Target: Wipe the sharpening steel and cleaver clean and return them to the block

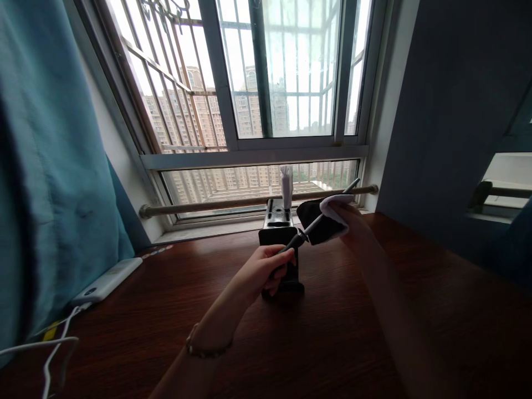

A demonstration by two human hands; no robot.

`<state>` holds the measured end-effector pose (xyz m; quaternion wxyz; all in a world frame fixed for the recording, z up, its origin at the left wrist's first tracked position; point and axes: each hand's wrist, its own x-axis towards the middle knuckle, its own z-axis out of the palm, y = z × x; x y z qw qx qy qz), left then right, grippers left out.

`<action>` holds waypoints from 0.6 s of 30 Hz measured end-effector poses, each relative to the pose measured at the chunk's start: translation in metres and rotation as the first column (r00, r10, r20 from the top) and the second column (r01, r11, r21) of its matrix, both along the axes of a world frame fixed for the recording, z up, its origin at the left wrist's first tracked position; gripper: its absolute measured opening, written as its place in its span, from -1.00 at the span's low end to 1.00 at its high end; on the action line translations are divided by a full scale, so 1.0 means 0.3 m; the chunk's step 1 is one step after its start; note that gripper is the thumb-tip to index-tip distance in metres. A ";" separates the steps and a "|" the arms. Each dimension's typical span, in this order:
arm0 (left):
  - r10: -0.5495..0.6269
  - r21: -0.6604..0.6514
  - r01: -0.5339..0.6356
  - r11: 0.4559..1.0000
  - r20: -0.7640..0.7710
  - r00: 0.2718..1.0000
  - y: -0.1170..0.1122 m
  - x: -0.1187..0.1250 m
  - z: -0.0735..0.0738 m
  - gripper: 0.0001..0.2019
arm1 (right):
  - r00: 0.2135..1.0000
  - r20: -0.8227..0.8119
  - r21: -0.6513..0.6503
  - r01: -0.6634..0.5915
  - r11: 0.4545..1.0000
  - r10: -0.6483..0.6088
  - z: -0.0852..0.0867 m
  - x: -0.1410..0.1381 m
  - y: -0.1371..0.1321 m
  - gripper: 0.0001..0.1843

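My left hand (pixel 272 267) is closed around the black handle (pixel 297 240) of a long tool with a thin grey rod (pixel 315 223). The rod slants up to the right across a dark flat panel (pixel 312 213); whether panel and rod are joined I cannot tell. My right hand (pixel 349 220) grips a white cloth (pixel 332 206), folded over the panel's right side near the rod's upper part. Just behind my left hand stands a black stand (pixel 277 237) with a shiny top. From its top rises a white, tissue-like piece (pixel 286 185).
The brown wooden table (pixel 199 282) runs up to a barred window (pixel 299 72). A horizontal rail (pixel 216 205) crosses below the window. At left, a white power strip (pixel 108 281) with cables (pixel 62 343) lies beside a blue curtain (pixel 54 144). A dark wall (pixel 449 100) is at right.
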<state>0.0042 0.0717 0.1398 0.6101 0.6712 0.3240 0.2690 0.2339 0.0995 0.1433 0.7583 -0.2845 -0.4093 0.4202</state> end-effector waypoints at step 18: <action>-0.192 -0.462 0.302 0.834 0.271 0.943 0.008 -0.036 0.025 -0.71 | 0.892 -0.348 0.028 0.317 0.948 -0.288 0.011 0.194 0.028 -0.78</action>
